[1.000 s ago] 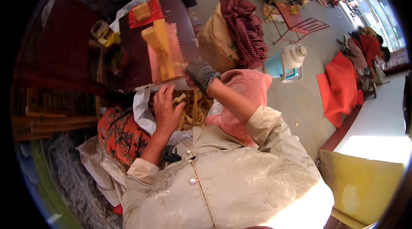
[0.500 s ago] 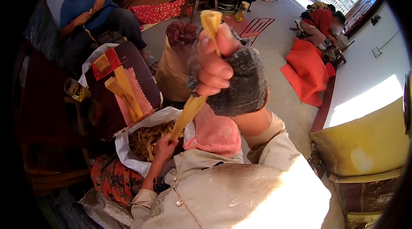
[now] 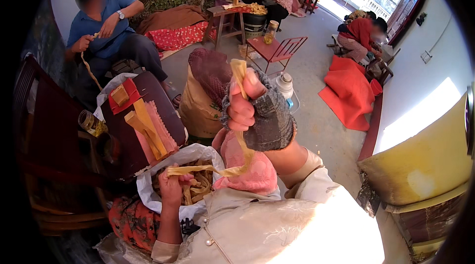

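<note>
A long, limp, pale yellow strip (image 3: 230, 171) runs between my two hands. My right hand (image 3: 245, 108), in a dark grey fingerless glove, is raised in front of me, closed around the strip, whose folded end sticks up above my thumb. Low on the left, my bare left hand (image 3: 173, 184) is closed on the other end, over an open white bag (image 3: 144, 184). Inside the bag lie many similar yellow-brown strips (image 3: 200, 187). Between the hands the strip sags over a pink cloth (image 3: 260, 167) on my lap.
A dark low table (image 3: 122, 147) at left holds a wooden tool (image 3: 146, 132) on pink cloth. Beyond stands a tan sack (image 3: 195, 110). A seated person in blue (image 3: 116, 26) handles a cord-like strip. Further off are a red metal chair (image 3: 279, 51), a white flask (image 3: 284, 85) and orange sheeting (image 3: 346, 95).
The strip was drawn straight and now hangs slack in a curve. My right hand has lowered slightly, and my left hand has moved left and turned upward. The view has tilted up a little.
</note>
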`<state>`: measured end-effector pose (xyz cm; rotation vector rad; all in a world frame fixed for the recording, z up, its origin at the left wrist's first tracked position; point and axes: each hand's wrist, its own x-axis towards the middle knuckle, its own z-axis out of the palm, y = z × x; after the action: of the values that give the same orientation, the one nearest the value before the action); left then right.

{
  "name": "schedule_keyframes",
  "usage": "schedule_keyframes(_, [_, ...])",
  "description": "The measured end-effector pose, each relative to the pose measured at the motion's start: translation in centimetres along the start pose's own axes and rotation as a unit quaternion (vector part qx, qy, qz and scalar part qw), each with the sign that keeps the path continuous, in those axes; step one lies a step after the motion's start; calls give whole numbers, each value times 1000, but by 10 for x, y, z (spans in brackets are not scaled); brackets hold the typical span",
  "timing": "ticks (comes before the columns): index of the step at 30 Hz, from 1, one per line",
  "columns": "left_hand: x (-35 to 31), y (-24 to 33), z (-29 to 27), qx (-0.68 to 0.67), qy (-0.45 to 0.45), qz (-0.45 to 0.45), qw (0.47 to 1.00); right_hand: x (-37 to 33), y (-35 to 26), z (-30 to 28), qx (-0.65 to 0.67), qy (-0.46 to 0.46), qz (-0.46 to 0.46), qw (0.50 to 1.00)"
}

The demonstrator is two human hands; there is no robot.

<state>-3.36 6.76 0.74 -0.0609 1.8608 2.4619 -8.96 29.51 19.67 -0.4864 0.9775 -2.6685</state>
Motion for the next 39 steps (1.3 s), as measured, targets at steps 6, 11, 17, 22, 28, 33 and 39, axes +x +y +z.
schedule_keyframes(6, [-24, 91, 27, 97, -42, 175, 979, 12, 49, -12, -90, 70, 46, 992])
schedule_keyframes(11, [-8, -23, -17, 618, -21, 197, 761, 18, 106, -29, -338, 68, -44, 938])
schedule_keyframes(17, [-21, -2, -30, 225, -164, -180, 943, 19, 116, -34, -576, -38, -256, 776])
schedule_keyframes(22, [-26, 40, 18, -260, -6, -166, 951, -19, 152, -22, -591, -173, -264, 742])
schedule_keyframes(28, [-21, -7, -40, -383, 0, -176, 907, -32, 196, -37, -533, -222, 10, 816])
schedule_keyframes(33, [-17, 13, -8, -330, 89, -192, 920, -18, 196, -30, -534, -135, 3, 835])
schedule_keyframes(39, [-24, 23, -12, 157, 36, -49, 986, -7, 194, -34, -631, -134, -56, 762])
